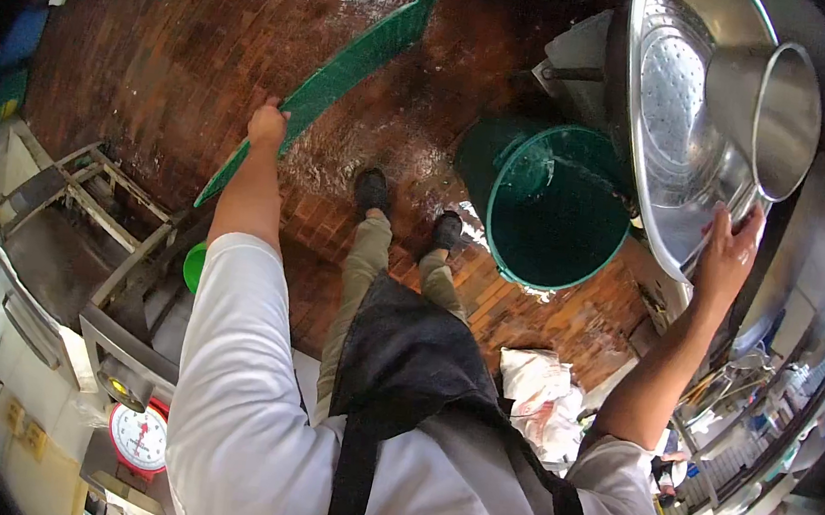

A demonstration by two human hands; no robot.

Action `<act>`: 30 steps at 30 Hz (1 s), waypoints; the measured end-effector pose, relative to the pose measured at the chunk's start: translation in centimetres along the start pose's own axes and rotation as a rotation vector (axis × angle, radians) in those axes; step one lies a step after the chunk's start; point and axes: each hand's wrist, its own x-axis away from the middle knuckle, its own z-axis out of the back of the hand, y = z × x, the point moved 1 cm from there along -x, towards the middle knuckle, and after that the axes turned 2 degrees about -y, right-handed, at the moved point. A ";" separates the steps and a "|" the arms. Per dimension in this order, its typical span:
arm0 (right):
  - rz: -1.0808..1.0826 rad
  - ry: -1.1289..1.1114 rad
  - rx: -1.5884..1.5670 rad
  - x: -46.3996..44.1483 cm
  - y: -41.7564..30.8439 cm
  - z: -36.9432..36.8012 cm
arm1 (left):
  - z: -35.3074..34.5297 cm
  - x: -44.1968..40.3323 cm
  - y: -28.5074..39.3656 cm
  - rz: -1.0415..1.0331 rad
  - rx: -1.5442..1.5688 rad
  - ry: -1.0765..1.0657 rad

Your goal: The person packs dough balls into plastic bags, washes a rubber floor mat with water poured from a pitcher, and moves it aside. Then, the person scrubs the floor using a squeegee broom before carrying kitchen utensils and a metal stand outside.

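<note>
On the left, my left hand (266,126) is closed around the edge of a long, thin green panel (361,59), seen nearly edge-on and held slantwise above the floor. My right hand (730,253), at the right, is closed on the handle of a steel dipper (787,121). The dipper's round mouth faces right, and its body lies over a large steel basin (670,246) with a dimpled bottom. Left of the basin stands a big green bucket (496,251), where a thin streak of water shows near the rim. The bucket's depth is dark.
The brick-patterned floor (183,52) is wet and shiny around my feet. A metal frame stand (123,187) and a red dial scale (140,437) are at the left. White sacks (541,397) lie right of my apron. Another person (669,470) shows small at the lower right.
</note>
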 end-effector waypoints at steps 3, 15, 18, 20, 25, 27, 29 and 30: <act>-0.129 -0.134 0.035 -2.3 8.2 -3.1 | -1.6 -0.1 -0.2 -0.021 -0.024 0.027; 0.276 -0.006 0.413 -1.2 3.6 -5.0 | 1.7 8.0 3.1 -0.326 -0.072 0.202; 0.662 -0.104 0.069 4.7 -7.6 -10.0 | 4.6 11.1 4.2 -0.427 -0.080 0.289; 0.852 -0.221 0.136 8.1 -14.0 -13.5 | 6.3 12.9 4.1 -0.499 -0.112 0.352; 1.180 -0.550 0.059 14.5 -26.1 -20.4 | 12.1 20.5 2.9 -0.594 -0.058 0.489; 1.222 -0.608 0.098 16.4 -28.3 -22.7 | 15.3 24.0 1.8 -0.607 -0.060 0.501; 1.159 -0.852 0.112 17.2 -31.0 -23.0 | 17.9 26.6 0.7 -0.630 -0.049 0.526; 1.159 -0.848 0.126 17.4 -32.2 -23.0 | 19.1 27.5 -0.1 -0.644 -0.037 0.544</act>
